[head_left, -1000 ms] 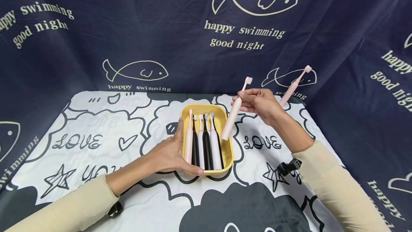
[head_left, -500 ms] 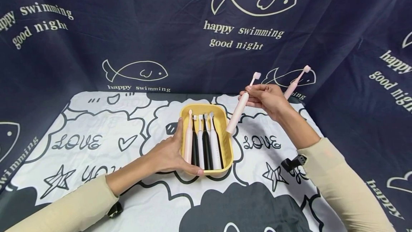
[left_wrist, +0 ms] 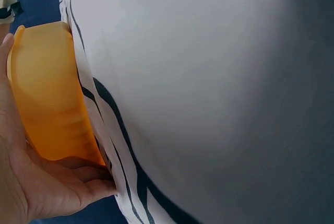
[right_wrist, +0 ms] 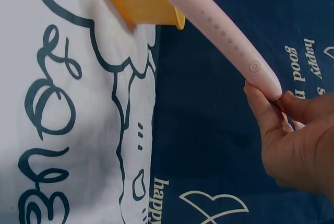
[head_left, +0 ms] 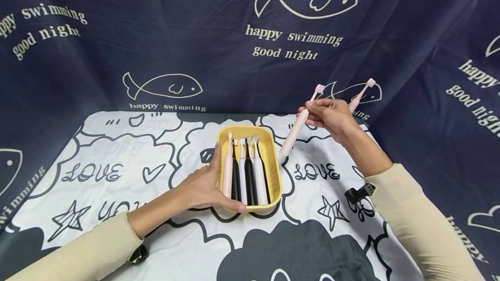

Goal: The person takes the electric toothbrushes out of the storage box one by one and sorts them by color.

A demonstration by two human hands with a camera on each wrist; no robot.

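Observation:
My right hand (head_left: 332, 117) pinches a pink electric toothbrush (head_left: 294, 134) near its neck, brush head up and handle slanting down to the left. In the right wrist view, the handle's button and row of dots face the camera. The handle's lower end is beside the right rim of a yellow plastic bin (head_left: 272, 159). My left hand (head_left: 201, 185) grips that bin's left side, thumb at the near rim. Inside lie several electric toothbrushes: a pink one (head_left: 227, 174), black ones (head_left: 250, 174) and white ones (head_left: 259, 177), side by side.
Behind the right hand another pink electric toothbrush (head_left: 363, 94) leans upward, its lower part hidden by the hand. The table has a white cloth (head_left: 148, 224) with black cartoon drawings. Dark blue printed curtains (head_left: 226, 55) hang around the back and sides.
My right hand has moved right and slightly up with its pink toothbrush, away from over the bin's right side. The left hand and bin stay in place.

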